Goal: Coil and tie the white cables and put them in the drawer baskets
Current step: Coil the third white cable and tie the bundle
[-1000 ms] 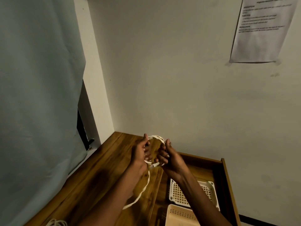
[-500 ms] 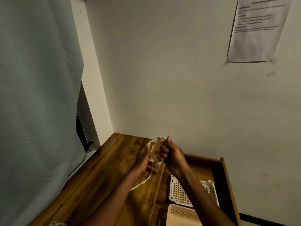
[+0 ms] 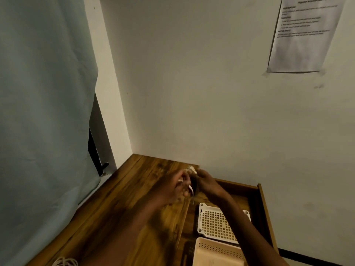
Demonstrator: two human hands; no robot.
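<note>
Both hands meet above the far part of the wooden tabletop (image 3: pixel 123 204), holding a small coil of white cable (image 3: pixel 192 169) between them. My left hand (image 3: pixel 177 186) is blurred with motion and its fingers curl round the cable, whose white end (image 3: pixel 190 188) pokes out beside them. My right hand (image 3: pixel 206 182) grips the coil's top from the right. Most of the coil is hidden by the fingers. To the right lies the open wooden drawer (image 3: pixel 263 208) holding a white lattice basket (image 3: pixel 217 221) and a cream basket (image 3: pixel 215 252).
Another bundle of white cable (image 3: pixel 64 262) lies at the tabletop's near-left edge. A pale curtain (image 3: pixel 42 112) hangs on the left and a white wall stands close behind, with a printed sheet (image 3: pixel 303 33) taped up at the top right.
The loose tail that hung down from the coil has been drawn up and no longer dangles. My left hand has swept round the coil, and both hands sit slightly lower and closer.
</note>
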